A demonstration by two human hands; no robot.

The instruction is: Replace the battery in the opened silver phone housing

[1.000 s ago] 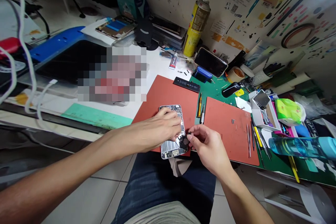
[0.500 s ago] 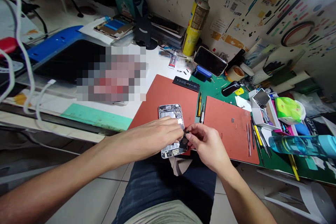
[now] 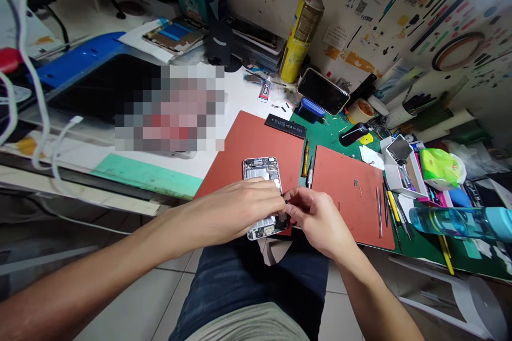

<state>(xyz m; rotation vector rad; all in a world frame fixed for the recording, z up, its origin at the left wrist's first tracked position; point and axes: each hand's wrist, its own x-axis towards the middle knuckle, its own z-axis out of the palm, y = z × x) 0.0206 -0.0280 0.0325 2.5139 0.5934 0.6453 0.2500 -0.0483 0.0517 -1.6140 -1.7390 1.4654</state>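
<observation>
An opened phone (image 3: 255, 171) with its inner parts showing lies on the left red-brown mat (image 3: 228, 157), near the table's front edge. My left hand (image 3: 250, 203) reaches across it, fingers curled together at the phone's right edge. What those fingers hold, if anything, is hidden. Against them, my right hand (image 3: 316, 216) pinches a tiny dark part (image 3: 286, 202) beside the phone's right edge; its kind is too small to tell. A black phone battery (image 3: 285, 126) rests at the top of the mat. Two screwdrivers, one gold (image 3: 305, 159) and one silver (image 3: 310, 172), lie right of the phone.
On the right mat (image 3: 348, 181) are small metal bits (image 3: 356, 183) and tweezers (image 3: 380, 213). A blue water bottle (image 3: 456, 222) lies at the right. Behind stand a yellow spray can (image 3: 302, 32) and a propped phone (image 3: 323, 89). White cables (image 3: 30, 64) hang at the left.
My left fingertips have shifted slightly right, closer to my right fingers, and now cover more of the dark part. The phone stays in place on the mat.
</observation>
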